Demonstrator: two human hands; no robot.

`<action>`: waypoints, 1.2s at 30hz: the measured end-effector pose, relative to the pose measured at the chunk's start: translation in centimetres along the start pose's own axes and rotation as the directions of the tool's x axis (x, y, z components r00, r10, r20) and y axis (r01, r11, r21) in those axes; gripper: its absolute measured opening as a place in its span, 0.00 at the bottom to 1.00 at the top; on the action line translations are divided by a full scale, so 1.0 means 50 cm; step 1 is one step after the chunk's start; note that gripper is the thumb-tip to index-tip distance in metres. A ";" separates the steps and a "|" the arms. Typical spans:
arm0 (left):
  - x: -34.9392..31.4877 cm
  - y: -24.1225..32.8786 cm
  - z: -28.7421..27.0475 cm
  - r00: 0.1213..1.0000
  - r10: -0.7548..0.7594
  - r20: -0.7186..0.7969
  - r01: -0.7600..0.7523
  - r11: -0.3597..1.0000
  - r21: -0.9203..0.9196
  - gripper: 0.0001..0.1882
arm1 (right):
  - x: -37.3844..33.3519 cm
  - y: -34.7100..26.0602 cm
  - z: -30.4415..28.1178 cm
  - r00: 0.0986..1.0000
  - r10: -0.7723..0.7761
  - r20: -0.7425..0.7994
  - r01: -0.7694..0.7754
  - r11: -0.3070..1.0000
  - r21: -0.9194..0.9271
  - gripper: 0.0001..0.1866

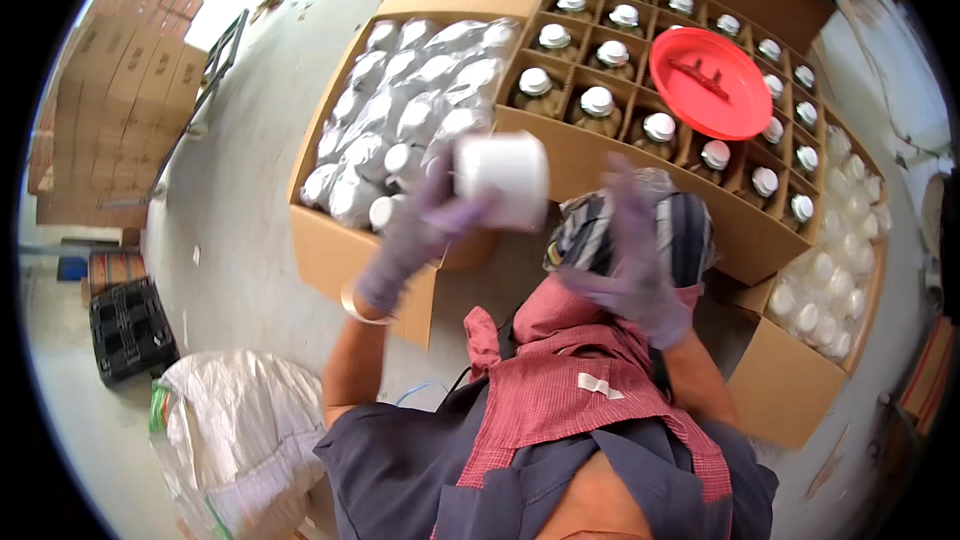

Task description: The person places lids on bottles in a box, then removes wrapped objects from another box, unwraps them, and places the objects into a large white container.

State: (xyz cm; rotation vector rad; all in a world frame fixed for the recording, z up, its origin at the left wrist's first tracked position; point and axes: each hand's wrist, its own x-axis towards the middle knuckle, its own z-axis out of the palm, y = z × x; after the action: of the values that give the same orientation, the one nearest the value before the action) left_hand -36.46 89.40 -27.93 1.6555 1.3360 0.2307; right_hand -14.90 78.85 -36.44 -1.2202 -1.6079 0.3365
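Note:
My left hand (432, 212), in a thin purple glove, is closed around a white cylindrical object (508, 180). The object is blurred by motion, so its exact kind is unclear. It is held in front of the near edge of the divided carton (640, 155). My right hand (640, 265), also gloved in purple, is apart from it, fingers spread and nothing in them, over my lap. Glass-like bottles with white caps (597, 102) stand upright in the carton's cells. A red round plastic dish (672, 65) rests on the caps toward the right.
Left of the divided carton, an open carton (365, 275) holds white-capped bottles in clear wrap (400, 110). Another carton (790, 380) of clear bottles stands at right. A white woven sack (250, 430), a black crate (130, 330) and stacked cartons (110, 110) lie leftward.

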 end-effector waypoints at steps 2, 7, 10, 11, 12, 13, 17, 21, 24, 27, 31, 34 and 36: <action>0.026 -0.072 0.111 0.921 0.369 0.121 -0.294 0.867 -0.403 0.30 | 0.029 0.039 0.059 0.984 -0.181 -0.008 0.181 0.983 0.026 0.47; 0.263 -0.528 0.095 0.979 -0.105 -0.177 0.088 0.991 -0.102 0.24 | 0.041 0.149 -0.086 0.993 -0.006 -0.119 -0.031 0.949 -0.313 0.43; 0.215 -0.858 0.055 0.856 -0.298 -0.422 0.486 0.741 0.463 0.40 | 0.140 0.247 -0.157 0.967 0.010 -0.255 -0.159 0.806 -0.570 0.50; 0.228 -0.887 0.079 0.847 -0.332 -0.415 0.492 0.784 0.378 0.39 | 0.154 0.303 -0.185 0.964 0.082 -0.252 -0.231 0.724 -0.650 0.49; 0.254 -0.888 0.098 0.841 -0.370 -0.395 0.496 0.819 0.290 0.38 | 0.168 0.334 -0.212 0.961 0.158 -0.228 -0.274 0.664 -0.696 0.48; 0.273 -0.881 0.106 0.861 -0.341 -0.378 0.464 0.831 0.307 0.38 | 0.169 0.391 -0.231 0.964 0.191 -0.187 -0.266 0.607 -0.749 0.47; 0.262 -0.792 0.109 0.893 -0.347 -0.288 0.447 0.764 0.465 0.35 | 0.135 0.414 -0.185 0.928 0.298 -0.223 -0.345 0.462 -0.817 0.44; 0.251 -0.767 0.111 0.902 -0.204 -0.381 0.362 0.839 0.407 0.33 | 0.054 0.466 -0.179 0.786 0.107 -0.609 -0.572 0.502 -0.649 0.43; 0.265 -0.718 0.135 0.946 -0.260 -0.195 0.325 0.755 0.570 0.34 | 0.055 0.429 -0.175 0.841 0.259 -0.476 -0.528 0.589 -0.612 0.32; 0.298 -0.675 0.146 0.965 -0.165 -0.204 0.256 0.766 0.589 0.32 | 0.068 0.483 -0.108 0.855 0.184 -0.485 -0.490 0.594 -0.638 0.44; 0.271 -0.553 0.095 0.949 -0.046 -0.313 0.228 0.785 0.575 0.30 | 0.051 0.410 -0.133 0.832 0.315 -0.456 -0.527 0.705 -0.475 0.43; 0.180 -0.391 0.018 0.897 0.059 -0.438 0.196 0.835 0.514 0.28 | -0.007 0.331 -0.168 0.902 0.214 -0.374 -0.382 0.799 -0.464 0.38; 0.117 -0.271 -0.022 0.863 0.098 -0.495 0.167 0.870 0.464 0.28 | -0.061 0.301 -0.176 0.906 0.260 -0.335 -0.395 0.804 -0.444 0.36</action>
State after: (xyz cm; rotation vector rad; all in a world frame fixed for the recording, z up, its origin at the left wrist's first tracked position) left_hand -43.78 94.07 -39.94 2.0853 1.9480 0.3388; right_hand 0.40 79.96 -45.28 -1.8777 -1.2815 -0.0450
